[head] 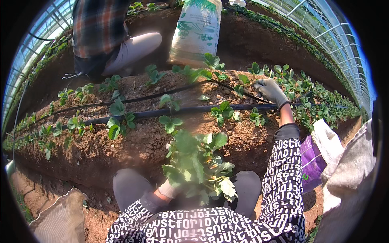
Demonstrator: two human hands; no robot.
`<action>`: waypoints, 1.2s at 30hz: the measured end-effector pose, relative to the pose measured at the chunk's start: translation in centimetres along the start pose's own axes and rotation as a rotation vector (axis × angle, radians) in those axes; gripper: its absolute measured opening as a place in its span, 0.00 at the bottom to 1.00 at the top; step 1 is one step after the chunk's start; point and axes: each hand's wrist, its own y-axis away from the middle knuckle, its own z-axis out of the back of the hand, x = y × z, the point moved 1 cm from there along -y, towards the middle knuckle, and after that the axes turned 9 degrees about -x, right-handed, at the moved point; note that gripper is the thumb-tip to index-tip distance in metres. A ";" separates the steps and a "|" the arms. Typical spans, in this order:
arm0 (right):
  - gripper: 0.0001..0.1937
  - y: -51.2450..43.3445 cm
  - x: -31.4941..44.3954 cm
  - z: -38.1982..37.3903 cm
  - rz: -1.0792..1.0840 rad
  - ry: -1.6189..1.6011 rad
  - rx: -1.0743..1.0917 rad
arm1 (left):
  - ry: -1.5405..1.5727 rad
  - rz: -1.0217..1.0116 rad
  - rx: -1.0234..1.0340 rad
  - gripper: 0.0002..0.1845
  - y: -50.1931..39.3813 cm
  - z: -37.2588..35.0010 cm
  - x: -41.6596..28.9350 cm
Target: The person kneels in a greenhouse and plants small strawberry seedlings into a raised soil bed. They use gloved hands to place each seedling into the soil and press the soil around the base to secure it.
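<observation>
My left hand (169,189), in a light glove, is low between my knees. It grips a large bunch of leafy strawberry cuttings (197,161), whose leaves hide most of the fingers. Out to the right, my gloved right hand (270,92) reaches over the raised soil bed (142,133). Its fingertips are pinched together at a small strawberry plant (243,83) near the bed's far side; a thin stem seems to lie between them. Below that hand runs a thick black irrigation pipe (188,110), and a thinner black drip line (158,95) passes behind it.
Across the bed a person in a plaid shirt (98,29) crouches beside a white printed sack (196,33). More strawberry plants (322,97) crowd the bed's right end. A purple bag (313,164) and pale sacking (349,170) lie at my right, another sack (60,215) at lower left. Greenhouse hoops (343,36) arch behind.
</observation>
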 end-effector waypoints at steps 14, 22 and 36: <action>0.12 -5.2 -3.4 -5.0 0.049 0.688 -0.354 | -0.047 0.027 -0.018 0.25 -1.2 -0.1 0.5; 0.11 -4.5 -3.0 -5.0 0.014 0.707 -0.303 | -0.073 0.017 -0.016 0.25 -1.4 0.1 0.4; 0.09 -5.0 -2.6 -7.0 -0.130 0.479 -0.498 | -0.174 0.096 -0.091 0.26 1.0 2.6 1.6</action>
